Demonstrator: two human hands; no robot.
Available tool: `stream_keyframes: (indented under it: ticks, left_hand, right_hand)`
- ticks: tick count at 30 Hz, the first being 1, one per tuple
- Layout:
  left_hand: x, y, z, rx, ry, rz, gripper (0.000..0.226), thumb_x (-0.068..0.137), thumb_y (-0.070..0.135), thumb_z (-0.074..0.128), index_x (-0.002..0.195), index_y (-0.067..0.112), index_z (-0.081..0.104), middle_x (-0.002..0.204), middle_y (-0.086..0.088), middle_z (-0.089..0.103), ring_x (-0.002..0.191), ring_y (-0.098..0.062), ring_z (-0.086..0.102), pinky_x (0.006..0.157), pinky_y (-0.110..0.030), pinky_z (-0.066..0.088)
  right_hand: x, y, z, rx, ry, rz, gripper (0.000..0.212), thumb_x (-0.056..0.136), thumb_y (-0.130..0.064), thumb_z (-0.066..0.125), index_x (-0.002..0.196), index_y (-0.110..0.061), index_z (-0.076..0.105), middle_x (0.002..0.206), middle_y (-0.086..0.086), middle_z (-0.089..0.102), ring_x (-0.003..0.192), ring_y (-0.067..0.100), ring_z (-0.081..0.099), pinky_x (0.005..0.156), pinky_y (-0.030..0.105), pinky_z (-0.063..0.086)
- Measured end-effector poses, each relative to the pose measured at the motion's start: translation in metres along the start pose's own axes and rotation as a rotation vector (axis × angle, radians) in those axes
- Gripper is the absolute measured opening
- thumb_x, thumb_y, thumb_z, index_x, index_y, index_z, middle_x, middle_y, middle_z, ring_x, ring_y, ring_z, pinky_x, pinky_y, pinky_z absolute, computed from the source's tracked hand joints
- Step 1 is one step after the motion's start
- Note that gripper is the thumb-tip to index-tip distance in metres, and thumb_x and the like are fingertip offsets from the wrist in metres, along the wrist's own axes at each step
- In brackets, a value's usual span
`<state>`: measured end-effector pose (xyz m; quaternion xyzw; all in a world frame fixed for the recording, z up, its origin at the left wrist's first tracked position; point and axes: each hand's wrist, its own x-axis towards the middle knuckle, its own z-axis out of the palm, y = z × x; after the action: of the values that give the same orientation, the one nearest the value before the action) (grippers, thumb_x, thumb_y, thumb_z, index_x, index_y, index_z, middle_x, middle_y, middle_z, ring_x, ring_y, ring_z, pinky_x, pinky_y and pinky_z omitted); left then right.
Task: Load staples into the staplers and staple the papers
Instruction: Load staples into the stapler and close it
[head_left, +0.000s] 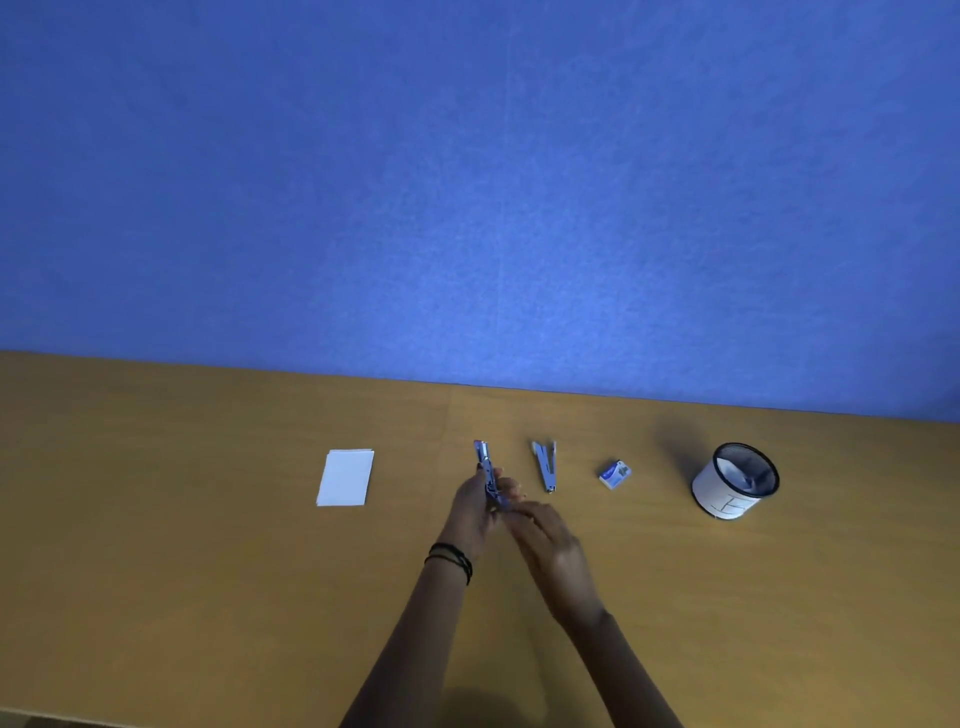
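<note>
Nearest the lens, two bare forearms are extended over the tan wooden surface, with black bands worn at the left wrist. A small blue-and-silver metal stapler is gripped in the left hand, its nose pointed away and its top apparently swung open. The right hand is set at the near end of that stapler with fingers curled; whether a staple strip is pinched there cannot be told, the spot being blurred. A second silver stapler lies opened just to the right. A small blue-and-white staple box is seen beyond it, then a black mesh cup wrapped in white paper. A white stack of papers lies well apart to the left.

Loading is judged to be in hand. A strip could be seated crooked or dropped if the open magazine is tilted. Fingers could be nipped should the sprung top snap shut.
</note>
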<state>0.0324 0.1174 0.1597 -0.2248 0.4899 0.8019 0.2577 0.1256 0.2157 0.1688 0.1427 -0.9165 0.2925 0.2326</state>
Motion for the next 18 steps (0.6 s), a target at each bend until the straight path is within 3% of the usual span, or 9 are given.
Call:
stream_keyframes:
  ticks: [3,6,12,15,18]
  left_hand:
    - [-0.010,-0.004,-0.003,0.234,-0.027,0.061,0.032,0.103,0.028,0.032,0.090,0.014,0.058,0.072,-0.001,0.062,0.065,-0.013,0.060,0.060,-0.023,0.052]
    - [-0.020,-0.008,-0.003,0.398,-0.154,0.138,0.037,0.102,0.031,0.032,0.087,0.016,0.061,0.065,0.003,0.063,0.060,-0.011,0.063,0.062,-0.024,0.055]
    - [-0.039,-0.016,0.008,0.438,-0.236,0.205,0.041,0.104,0.030,0.026,0.088,0.011,0.059,0.066,-0.003,0.065,0.052,-0.016,0.060,0.052,-0.023,0.050]
    - [-0.049,-0.022,0.010,0.498,-0.304,0.269,0.050,0.102,0.045,0.024,0.098,0.011,0.061,0.070,-0.002,0.063,0.056,-0.015,0.059,0.057,-0.025,0.054]
    - [-0.058,-0.026,0.012,0.567,-0.382,0.345,0.035,0.100,0.042,0.035,0.105,0.016,0.057,0.071,0.002,0.055,0.054,-0.009,0.055,0.060,-0.027,0.056]
  right_hand:
    - [0.010,-0.003,-0.011,0.132,0.105,0.129,0.018,0.083,0.000,0.062,0.099,-0.003,0.069,0.099,0.010,0.069,0.092,0.016,0.063,0.077,0.024,0.051]
    - [0.023,-0.001,-0.019,0.191,0.164,0.183,0.017,0.085,0.002,0.062,0.100,-0.003,0.067,0.093,0.009,0.068,0.088,0.014,0.057,0.078,0.019,0.044]
    - [0.039,0.002,-0.029,0.290,0.290,0.367,0.020,0.091,-0.007,0.057,0.106,-0.010,0.070,0.094,-0.003,0.067,0.092,0.005,0.050,0.081,0.003,0.035]
    - [0.039,0.003,-0.032,0.335,0.301,0.397,0.017,0.091,-0.007,0.057,0.100,-0.008,0.071,0.095,0.000,0.070,0.094,0.011,0.055,0.081,0.008,0.039]
    - [0.037,0.006,-0.035,0.407,0.319,0.435,0.017,0.091,-0.009,0.057,0.098,-0.008,0.072,0.097,0.000,0.070,0.096,0.013,0.059,0.081,0.011,0.042]
